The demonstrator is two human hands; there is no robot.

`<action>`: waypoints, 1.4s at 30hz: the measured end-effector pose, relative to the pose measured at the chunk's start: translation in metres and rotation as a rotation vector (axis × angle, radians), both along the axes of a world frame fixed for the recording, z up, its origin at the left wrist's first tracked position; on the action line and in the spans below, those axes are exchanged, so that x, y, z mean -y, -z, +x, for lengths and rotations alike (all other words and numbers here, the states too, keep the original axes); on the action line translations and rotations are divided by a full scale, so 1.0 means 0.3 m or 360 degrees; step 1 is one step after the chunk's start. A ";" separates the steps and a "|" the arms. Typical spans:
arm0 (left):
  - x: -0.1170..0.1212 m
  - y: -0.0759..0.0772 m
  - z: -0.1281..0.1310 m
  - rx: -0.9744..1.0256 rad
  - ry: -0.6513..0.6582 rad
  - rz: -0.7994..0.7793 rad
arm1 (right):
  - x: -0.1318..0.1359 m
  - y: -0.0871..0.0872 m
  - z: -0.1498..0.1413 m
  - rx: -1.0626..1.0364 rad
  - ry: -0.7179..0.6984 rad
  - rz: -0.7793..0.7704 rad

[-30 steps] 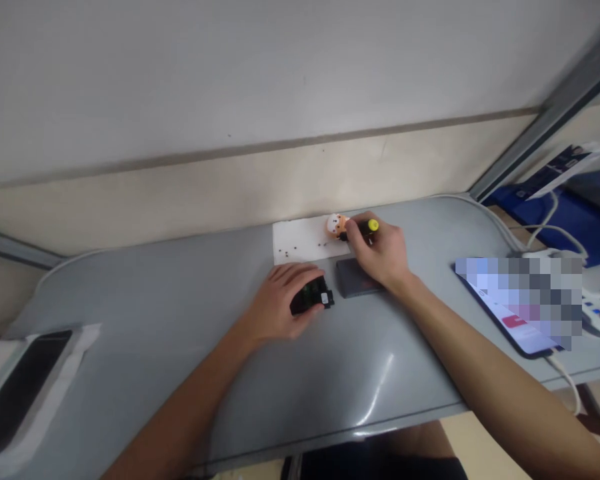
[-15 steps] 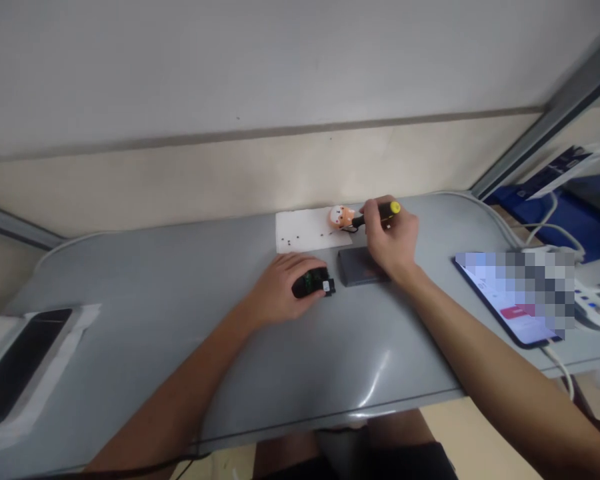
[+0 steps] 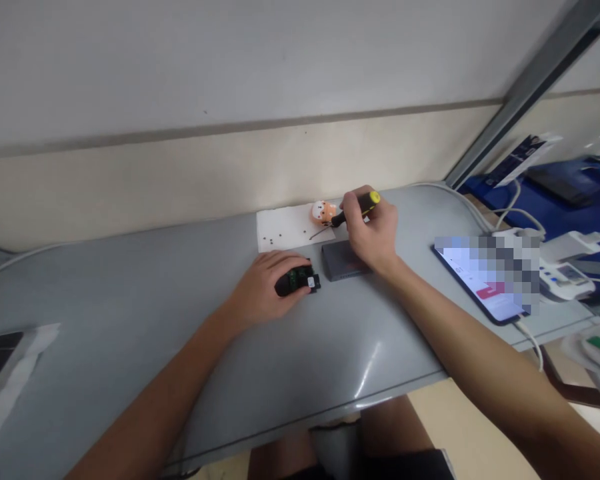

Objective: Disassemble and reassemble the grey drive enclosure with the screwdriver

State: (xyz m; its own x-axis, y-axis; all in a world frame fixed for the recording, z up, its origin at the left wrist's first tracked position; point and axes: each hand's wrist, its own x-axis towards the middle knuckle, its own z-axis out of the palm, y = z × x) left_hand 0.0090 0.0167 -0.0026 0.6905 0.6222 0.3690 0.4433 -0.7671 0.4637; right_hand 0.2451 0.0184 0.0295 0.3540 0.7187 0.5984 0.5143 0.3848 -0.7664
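My left hand [image 3: 263,287] lies on the grey table [image 3: 130,320], fingers curled round a small black device with a green circuit board [image 3: 297,281]. My right hand [image 3: 373,233] grips a screwdriver with a black and yellow handle [image 3: 357,205]; its metal tip points down-left onto a white sheet [image 3: 285,227]. Several tiny dark screws [image 3: 271,237] lie on that sheet. A small orange and white figurine [image 3: 323,212] stands at the sheet's right edge, just left of the screwdriver. A flat dark grey cover [image 3: 341,260] lies under my right hand.
A phone with a lit screen [image 3: 480,280] lies at the right, a cable running from it. White cables [image 3: 480,213] and a white power strip [image 3: 563,283] sit further right. At the far left edge lies a dark screen on white wrapping [image 3: 0,373]. A wall runs behind the table.
The right hand has tilted the screwdriver so its tip now rests on the white sheet. The view has shifted right. The left hand keeps its hold on the black device.
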 end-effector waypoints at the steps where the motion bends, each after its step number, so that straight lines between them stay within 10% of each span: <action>1: 0.000 0.000 -0.001 -0.0007 -0.0003 -0.0002 | 0.002 0.001 -0.001 0.0000 0.0020 0.0015; 28: 0.001 0.015 0.004 -0.0019 0.0026 -0.0047 | 0.000 0.010 -0.006 -0.0235 0.0217 0.0069; 42: 0.015 -0.014 0.005 0.0239 -0.0313 -0.0006 | 0.030 0.010 -0.062 -0.0503 -0.0013 -0.0065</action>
State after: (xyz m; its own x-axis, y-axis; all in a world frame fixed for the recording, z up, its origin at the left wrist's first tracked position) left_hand 0.0105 0.0122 0.0017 0.4935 0.7407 0.4559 0.5100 -0.6710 0.5382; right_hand 0.2266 0.0094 0.0265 0.5120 0.7436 0.4301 0.2453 0.3533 -0.9028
